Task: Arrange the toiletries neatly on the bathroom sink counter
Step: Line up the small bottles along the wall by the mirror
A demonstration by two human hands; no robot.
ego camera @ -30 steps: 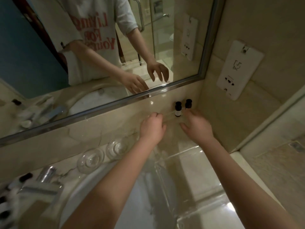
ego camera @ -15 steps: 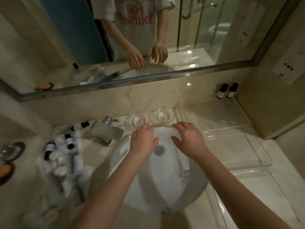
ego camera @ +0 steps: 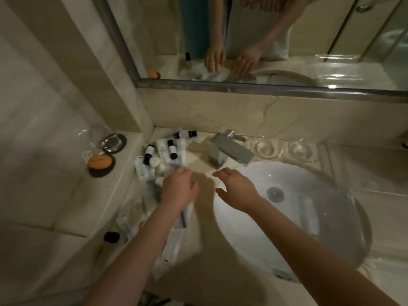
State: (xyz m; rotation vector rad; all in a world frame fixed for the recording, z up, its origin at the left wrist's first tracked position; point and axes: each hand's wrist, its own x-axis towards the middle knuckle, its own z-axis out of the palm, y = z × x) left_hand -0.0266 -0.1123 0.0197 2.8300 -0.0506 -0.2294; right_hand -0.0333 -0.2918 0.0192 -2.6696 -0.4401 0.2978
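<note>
Head view, against the earlier frames: the camera is swinging leftward, away from the two small bottles in the right-hand corner, and both hands are travelling with it from above the basin toward the clutter at the left of the counter.

Head view, present moment: the left hand (ego camera: 178,188) is hovering over, and perhaps touching, the heap of toiletries (ego camera: 161,155), its fingers curled loosely downward; whether they are closing on anything cannot be told, since the palm is hiding what lies beneath. The right hand (ego camera: 237,188) is reaching across the rim of the sink (ego camera: 331,208) with fingers spread wide and empty. The heap is lying between the faucet (ego camera: 229,151) and the left wall ledge: small dark-capped bottles (ego camera: 171,149), white tubes and flat sachets, mostly tipped over and overlapping. One more dark-capped bottle (ego camera: 111,236) is lying apart, nearer the person. Two clear glass dishes (ego camera: 263,147) are sitting behind the basin, and an orange soap (ego camera: 99,162) is resting on a dark coaster on the ledge.

Handling, as a judgement: the bottles are looking light and rigid, likely smooth, and prone to rolling; they are best pinched around the body just below the cap. The sachets are appearing thin and limp, best lifted by an edge. The dishes are probably fragile.
</note>
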